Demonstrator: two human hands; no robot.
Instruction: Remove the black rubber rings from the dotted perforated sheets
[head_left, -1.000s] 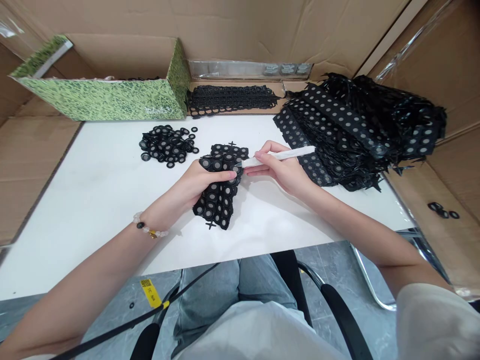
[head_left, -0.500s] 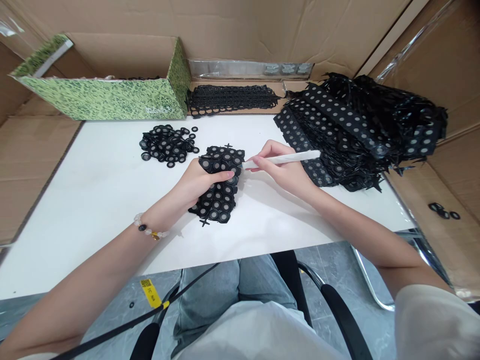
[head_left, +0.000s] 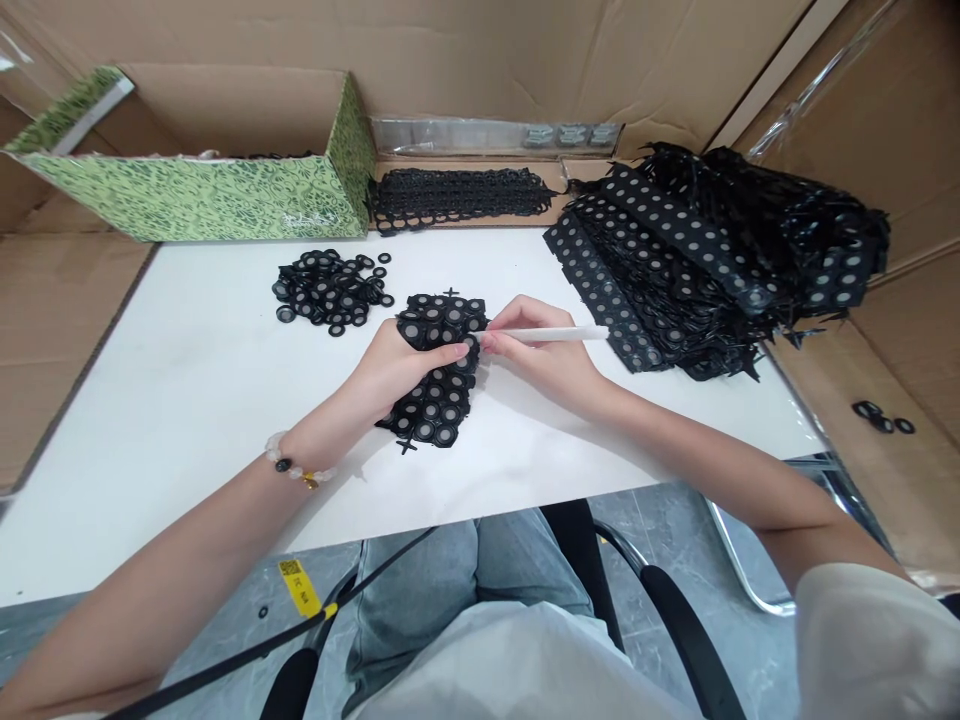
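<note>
Brown cardboard panels (head_left: pixel 465 60) are set around a white table (head_left: pixel 150 400), on which a heap of loose black rings (head_left: pixel 326 288) is lying, with a green patterned box (head_left: pixel 195 195) beyond it and a tall stack of black strips dotted with grey (head_left: pixel 660 270) to the right. Near the table's middle, a black strip of grey-centred rings (head_left: pixel 433 410) is clasped by the left hand (head_left: pixel 394 365), its fingers curled over the strip. A white-handled craft knife (head_left: pixel 555 334) is pinched pen-style in the right hand (head_left: pixel 540 360), its tip brought to the strip's edge just beside the left fingertips. Rings are apparently being cut free individually; a small, controlled cut along the web seems called for, with those fingertips kept clear of the blade.
</note>
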